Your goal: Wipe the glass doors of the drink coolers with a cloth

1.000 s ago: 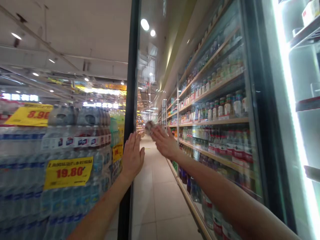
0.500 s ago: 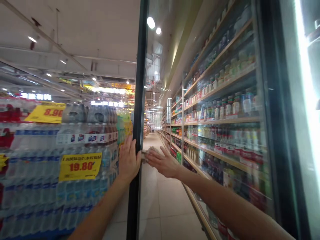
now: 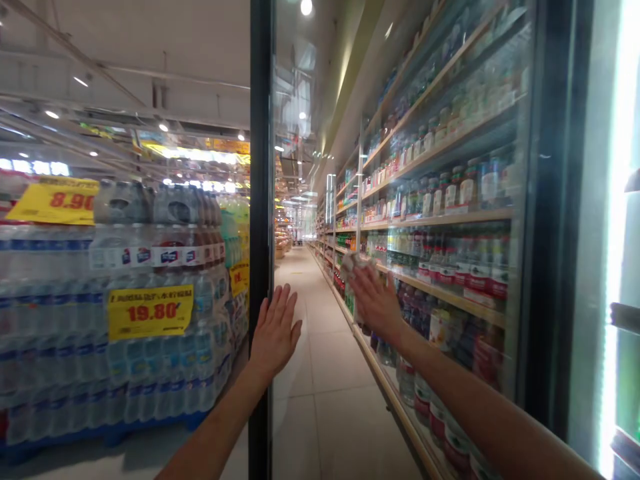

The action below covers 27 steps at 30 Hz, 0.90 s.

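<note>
An open glass cooler door (image 3: 310, 100) stands edge-on before me, its black frame (image 3: 261, 200) running top to bottom. My left hand (image 3: 275, 330) lies flat on the glass just right of the frame, fingers spread and pointing up, holding nothing. My right hand (image 3: 374, 300) presses a crumpled whitish cloth (image 3: 356, 261) against the glass further right, at about chest height, with the fingers laid over the wad. Through the glass I see the aisle and the drink shelves.
Shrink-wrapped water bottle packs (image 3: 150, 267) with yellow price signs (image 3: 150, 312) are stacked at the left. Long shelves of bottled drinks (image 3: 450, 220) line the right side of a tiled aisle (image 3: 325, 400). The lit cooler interior (image 3: 620, 233) is at the far right.
My right hand has slid the cloth from beside the door frame rightwards and up across the glass. My left hand has dropped lower, off the frame and onto the glass.
</note>
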Each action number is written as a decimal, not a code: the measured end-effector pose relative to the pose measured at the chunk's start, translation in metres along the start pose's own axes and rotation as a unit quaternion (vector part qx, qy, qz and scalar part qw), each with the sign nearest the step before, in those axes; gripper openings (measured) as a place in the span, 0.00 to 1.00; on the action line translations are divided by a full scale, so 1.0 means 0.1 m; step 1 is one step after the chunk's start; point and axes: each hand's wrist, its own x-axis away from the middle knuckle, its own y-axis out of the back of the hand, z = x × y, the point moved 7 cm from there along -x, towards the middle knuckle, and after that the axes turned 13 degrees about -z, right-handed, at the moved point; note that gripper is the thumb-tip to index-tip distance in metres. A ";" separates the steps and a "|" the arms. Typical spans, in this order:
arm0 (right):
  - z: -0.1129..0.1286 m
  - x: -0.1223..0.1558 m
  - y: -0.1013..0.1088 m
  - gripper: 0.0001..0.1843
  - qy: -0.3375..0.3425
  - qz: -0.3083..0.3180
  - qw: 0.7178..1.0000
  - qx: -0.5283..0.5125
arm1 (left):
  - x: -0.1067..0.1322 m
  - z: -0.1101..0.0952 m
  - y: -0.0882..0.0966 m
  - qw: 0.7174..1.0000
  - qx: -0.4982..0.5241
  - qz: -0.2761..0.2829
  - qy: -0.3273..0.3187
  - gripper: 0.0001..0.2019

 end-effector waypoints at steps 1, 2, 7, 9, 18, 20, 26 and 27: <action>-0.11 0.03 0.04 0.23 -0.056 -0.018 0.998 0.027 | 0.04 -0.04 -0.02 1.000 0.001 0.008 0.001 0.29; -0.16 0.11 0.07 0.24 -0.082 -0.028 0.996 0.038 | 0.08 -0.08 -0.05 1.000 0.003 0.016 0.002 0.29; 0.22 0.65 0.14 0.21 0.081 0.017 0.994 -0.065 | 0.29 -0.31 -0.17 0.999 0.016 0.037 0.007 0.27; 0.07 0.62 0.15 0.21 0.051 0.005 0.998 -0.037 | 0.34 -0.38 -0.20 0.999 0.012 0.037 0.023 0.26; -0.04 1.03 0.27 0.21 -0.017 0.027 0.999 -0.013 | 0.43 -0.60 -0.26 0.995 0.025 0.036 0.087 0.31; 0.04 1.14 0.29 0.20 -0.005 0.037 0.999 -0.031 | 0.46 -0.64 -0.27 0.995 0.026 0.034 0.088 0.32; -0.22 0.68 0.20 0.24 -0.130 -0.024 0.990 0.057 | 0.48 -0.65 -0.26 0.995 0.022 0.021 0.091 0.34; -0.23 0.69 0.19 0.25 -0.115 -0.023 0.992 0.048 | 0.48 -0.64 -0.26 0.995 0.023 0.023 0.093 0.34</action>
